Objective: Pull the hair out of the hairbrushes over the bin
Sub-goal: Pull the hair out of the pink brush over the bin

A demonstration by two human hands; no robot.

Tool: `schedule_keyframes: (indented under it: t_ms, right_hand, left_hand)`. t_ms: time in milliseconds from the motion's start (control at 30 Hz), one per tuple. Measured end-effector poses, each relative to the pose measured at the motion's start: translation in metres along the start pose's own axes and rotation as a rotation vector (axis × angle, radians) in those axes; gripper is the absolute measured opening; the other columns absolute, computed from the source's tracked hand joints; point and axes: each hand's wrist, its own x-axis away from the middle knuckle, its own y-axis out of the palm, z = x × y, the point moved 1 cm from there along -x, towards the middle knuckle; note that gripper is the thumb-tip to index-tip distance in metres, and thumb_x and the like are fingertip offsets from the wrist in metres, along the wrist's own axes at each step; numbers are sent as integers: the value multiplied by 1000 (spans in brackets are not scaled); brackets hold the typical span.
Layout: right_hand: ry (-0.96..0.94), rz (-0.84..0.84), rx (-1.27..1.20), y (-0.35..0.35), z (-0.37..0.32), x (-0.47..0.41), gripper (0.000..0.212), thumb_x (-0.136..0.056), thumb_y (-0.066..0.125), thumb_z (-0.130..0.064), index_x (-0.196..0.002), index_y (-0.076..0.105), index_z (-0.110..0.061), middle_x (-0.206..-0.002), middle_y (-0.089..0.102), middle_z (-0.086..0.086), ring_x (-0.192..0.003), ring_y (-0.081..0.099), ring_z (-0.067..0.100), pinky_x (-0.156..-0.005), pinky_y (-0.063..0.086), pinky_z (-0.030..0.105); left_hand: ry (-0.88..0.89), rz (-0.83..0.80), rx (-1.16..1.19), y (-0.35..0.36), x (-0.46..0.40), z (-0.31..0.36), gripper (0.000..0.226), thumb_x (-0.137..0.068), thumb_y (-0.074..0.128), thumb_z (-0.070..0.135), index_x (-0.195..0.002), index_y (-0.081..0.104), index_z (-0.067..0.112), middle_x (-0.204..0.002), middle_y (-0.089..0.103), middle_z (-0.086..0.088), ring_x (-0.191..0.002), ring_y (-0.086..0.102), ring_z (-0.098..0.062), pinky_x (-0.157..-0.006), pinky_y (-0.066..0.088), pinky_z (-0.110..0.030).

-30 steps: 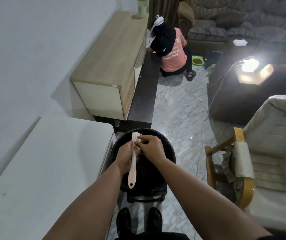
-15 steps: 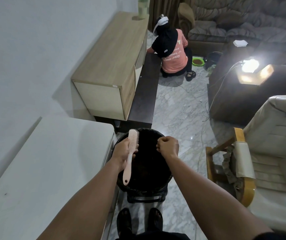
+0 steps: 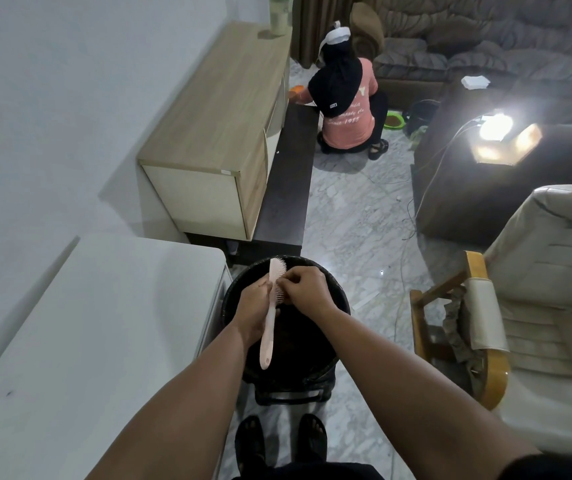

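Left hand (image 3: 255, 308) has its grip closed round the pink hairbrush (image 3: 270, 313), held over the black bin (image 3: 338, 299), bristles facing right. Right hand (image 3: 307, 287) pinches at the bristles, fingertips closed; any hair too small to see.

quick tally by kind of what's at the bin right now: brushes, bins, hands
hairbrush: 1, pink, held over the bin
bin: 1, black
hands: 2, left hand gripping the brush, right hand pinching at the bristles
total: 4
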Motion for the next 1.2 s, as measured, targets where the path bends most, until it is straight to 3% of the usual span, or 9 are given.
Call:
schedule_keyframes:
  t_ms: [100, 233, 333, 467, 633, 733, 900, 1067, 1200]
  right_hand:
    - [234, 25, -378, 3, 4, 1, 11, -96, 70, -6, -87, 76, -4, -84, 77, 15, -80, 78, 31, -71, 68, 43]
    - [444, 114, -625, -6, 11, 4, 11, -101, 64, -5, -94, 71, 1, -80, 74, 15, -69, 78, 19, -66, 67, 30]
    - [537, 261, -615, -19, 24, -2, 12, -99, 64, -3, -94, 73, 3, -70, 75, 13, -63, 76, 21, -74, 68, 37]
    - [529, 389, -456, -35, 35, -3, 16, -98, 62, -9, -88, 75, -8, -72, 78, 11, -64, 77, 23, -75, 68, 39]
    - [123, 63, -299, -6, 7, 7, 7, -89, 80, -28, -93, 76, -33, -91, 80, 0, -83, 78, 19, -77, 66, 41]
    - [70, 58, -166, 8, -1, 10, 18, -81, 83, -39, -94, 83, -27, -84, 80, -8, -81, 76, 11, -77, 64, 38]
    - [233, 54, -183, 7, -2, 8, 13, -85, 75, -26, -75, 79, -18, -72, 78, 5, -71, 78, 24, -69, 67, 47]
    - [599, 172, -663, -6, 5, 8, 12, -103, 59, -6, -100, 68, -1, -81, 71, 12, -62, 73, 21, -50, 61, 28]
    - [629, 277, -591, -37, 27, 5, 12, -99, 63, -2, -98, 72, 5, -75, 71, 12, -62, 72, 22, -54, 63, 28]
  left_hand:
    - [-14, 84, -117, -7, -2, 7, 40, -106, 37, 13, -118, 75, 14, -116, 75, -21, -93, 68, -29, -63, 55, -30]
    - [-42, 123, -217, -11, -6, 6, 39, -104, 39, 22, -118, 73, 10, -109, 72, -18, -88, 63, -27, -57, 51, -30]
    - [-70, 103, -176, -13, -1, 5, 36, -103, 42, 23, -108, 74, 8, -104, 70, -17, -85, 62, -25, -62, 50, -32]
    - [-103, 77, -88, -21, 6, 8, 38, -105, 40, 29, -117, 68, 6, -98, 68, -10, -83, 59, -20, -60, 48, -28]
    - [-95, 97, -133, -16, 6, 14, 38, -98, 41, 25, -116, 69, 5, -105, 65, -19, -88, 59, -26, -66, 50, -32]
    - [-6, 81, -354, -5, 11, 16, 31, -97, 47, 18, -105, 76, 8, -93, 69, -17, -80, 62, -22, -62, 49, -32]
    - [45, 49, -569, -4, 19, 19, 36, -103, 40, 16, -110, 74, 8, -87, 66, -13, -68, 54, -16, -52, 40, -25]
    - [104, 87, -653, -11, 26, 23, 35, -106, 33, 12, -115, 65, 0, -96, 64, -19, -76, 60, -23, -51, 44, -26]
    - [30, 99, -479, -29, 31, 21, 35, -105, 34, 20, -112, 68, 13, -108, 68, -18, -85, 64, -26, -51, 45, -26]
